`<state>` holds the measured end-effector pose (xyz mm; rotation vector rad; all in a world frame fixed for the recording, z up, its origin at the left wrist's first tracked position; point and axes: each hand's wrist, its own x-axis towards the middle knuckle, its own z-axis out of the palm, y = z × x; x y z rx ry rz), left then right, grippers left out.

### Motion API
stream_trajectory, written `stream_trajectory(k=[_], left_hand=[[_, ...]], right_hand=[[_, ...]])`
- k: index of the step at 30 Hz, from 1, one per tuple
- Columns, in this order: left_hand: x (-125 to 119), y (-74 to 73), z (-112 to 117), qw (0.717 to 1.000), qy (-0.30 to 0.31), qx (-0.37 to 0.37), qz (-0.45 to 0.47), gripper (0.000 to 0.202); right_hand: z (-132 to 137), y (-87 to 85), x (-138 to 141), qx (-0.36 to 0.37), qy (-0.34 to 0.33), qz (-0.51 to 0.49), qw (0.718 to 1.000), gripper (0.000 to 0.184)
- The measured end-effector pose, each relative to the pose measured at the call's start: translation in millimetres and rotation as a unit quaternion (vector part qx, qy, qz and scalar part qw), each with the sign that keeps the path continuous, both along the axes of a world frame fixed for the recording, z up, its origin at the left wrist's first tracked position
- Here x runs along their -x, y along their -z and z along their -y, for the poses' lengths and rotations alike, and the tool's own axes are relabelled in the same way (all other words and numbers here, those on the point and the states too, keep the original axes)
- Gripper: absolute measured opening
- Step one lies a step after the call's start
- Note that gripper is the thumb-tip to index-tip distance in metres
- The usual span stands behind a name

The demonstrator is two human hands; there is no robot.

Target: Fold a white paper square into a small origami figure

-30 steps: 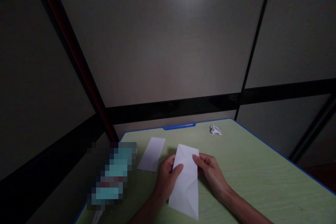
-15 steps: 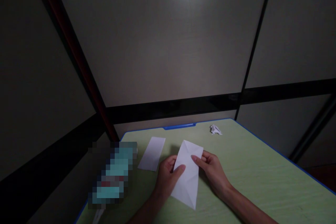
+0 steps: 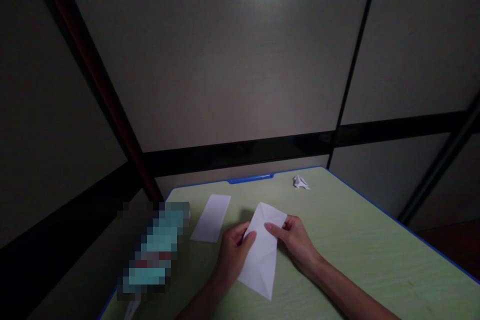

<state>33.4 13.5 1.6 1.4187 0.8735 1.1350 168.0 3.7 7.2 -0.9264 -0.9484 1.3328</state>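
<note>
A white sheet of paper with crossing crease lines is held between both hands above the green table. My left hand grips its left edge, thumb on top and fingers curled beneath. On the opposite edge, near the upper corner, my right hand pinches the paper with its thumb laid on the face. The fingers under the paper are partly hidden. A second white paper strip lies flat to the left of my left hand. Farther back on the right sits a small folded paper figure.
A pixelated teal item lies along the table's left side, with a pale strip at its lower end. A blue handle-like piece is set in the far edge. Large grey panels with a black band stand behind the table.
The view has shifted slightly, so everything sits a little farther left. Both hands still grip the creased paper, and my right thumb has slid a bit inward over its face.
</note>
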Motion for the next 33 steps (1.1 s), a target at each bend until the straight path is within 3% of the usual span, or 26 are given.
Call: stream_trajectory(k=[6, 15, 19, 27, 33], left_hand=[[1, -3.4, 3, 1.000, 0.006, 0.020, -0.001, 0.028], [4, -4.5, 0, 0.997, 0.030, -0.055, -0.035, 0.025], [5, -4.4, -1, 0.998, 0.017, -0.057, -0.016, 0.022], [3, -7.6, 1, 0.999, -0.015, 0.033, 0.009, 0.020], [4, -8.6, 0, 0.996, 0.001, 0.092, 0.003, 0.019]], right_hand=[[-1, 0.7, 1, 0.015, -0.016, -0.043, 0.999, 0.014], [-3, 2.1, 2, -0.006, -0.027, -0.096, 0.995, 0.004], [-2, -1.2, 2, -0.018, -0.028, -0.110, 0.993, 0.012], [-1, -5.0, -7, -0.038, -0.060, -0.091, 0.993, 0.010], [-2, -2.7, -9, -0.009, -0.079, -0.046, 0.996, 0.007]])
